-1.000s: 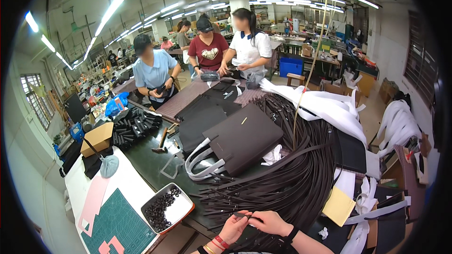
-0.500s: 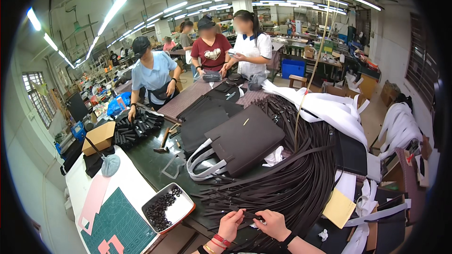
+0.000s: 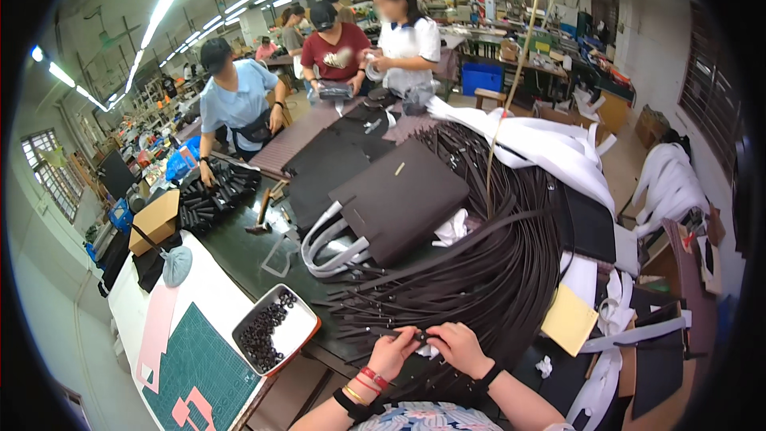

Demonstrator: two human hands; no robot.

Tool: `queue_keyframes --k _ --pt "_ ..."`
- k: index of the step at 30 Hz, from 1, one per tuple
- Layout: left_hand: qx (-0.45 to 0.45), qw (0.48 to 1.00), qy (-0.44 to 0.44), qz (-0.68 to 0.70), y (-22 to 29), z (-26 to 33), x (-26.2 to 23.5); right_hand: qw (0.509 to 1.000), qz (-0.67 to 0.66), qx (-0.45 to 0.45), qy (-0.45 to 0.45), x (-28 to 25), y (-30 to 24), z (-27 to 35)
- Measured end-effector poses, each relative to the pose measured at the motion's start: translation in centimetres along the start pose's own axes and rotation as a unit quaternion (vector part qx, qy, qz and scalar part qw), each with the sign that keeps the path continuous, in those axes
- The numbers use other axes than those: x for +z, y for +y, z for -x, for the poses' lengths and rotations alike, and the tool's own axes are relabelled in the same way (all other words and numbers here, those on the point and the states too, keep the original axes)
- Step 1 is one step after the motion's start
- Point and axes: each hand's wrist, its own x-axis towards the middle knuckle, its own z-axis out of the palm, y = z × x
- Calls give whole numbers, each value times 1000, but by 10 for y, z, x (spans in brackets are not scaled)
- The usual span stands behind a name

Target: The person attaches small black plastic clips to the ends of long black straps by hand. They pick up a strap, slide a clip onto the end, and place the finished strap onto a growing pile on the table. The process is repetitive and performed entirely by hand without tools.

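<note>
Close in front of me, my left hand [image 3: 391, 355] and my right hand [image 3: 457, 351] are closed on a dark brown strap [image 3: 421, 337], their fingertips nearly meeting. A small dark piece shows between the fingers; its details are too small to make out. Under and beyond both hands spreads a large heap of long dark brown straps [image 3: 495, 271], their ends fanned out to the left. Left of my hands stands a white tray [image 3: 295, 326] with an orange outer side, holding many small black rings [image 3: 262, 337].
A dark brown handbag [image 3: 407, 199] with grey-wrapped handles lies beyond the straps. Further left are a hammer [image 3: 262, 209], a green cutting mat [image 3: 203, 367] and an open cardboard box [image 3: 156, 219]. Yellow card [image 3: 570, 327] and white strips [image 3: 614, 303] lie right. Several co-workers stand across the table.
My view has shifted, and more of my forearms shows. My hands have drawn closer together on the strap. Across the table, the co-worker in white has brought their hands together around a pale roll.
</note>
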Motion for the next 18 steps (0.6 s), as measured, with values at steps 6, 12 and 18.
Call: queue_keyframes --k 6,12,18 --pt "8 1000 6 -1 -2 1 9 1000 -21 11 11 -2 0 -6" --pt "62 995 13 -81 -23 2 16 993 -94 71 -1 1 7 -2" --pt "15 1000 -16 18 -16 -7 5 998 -59 15 -32 -7 0 -14"
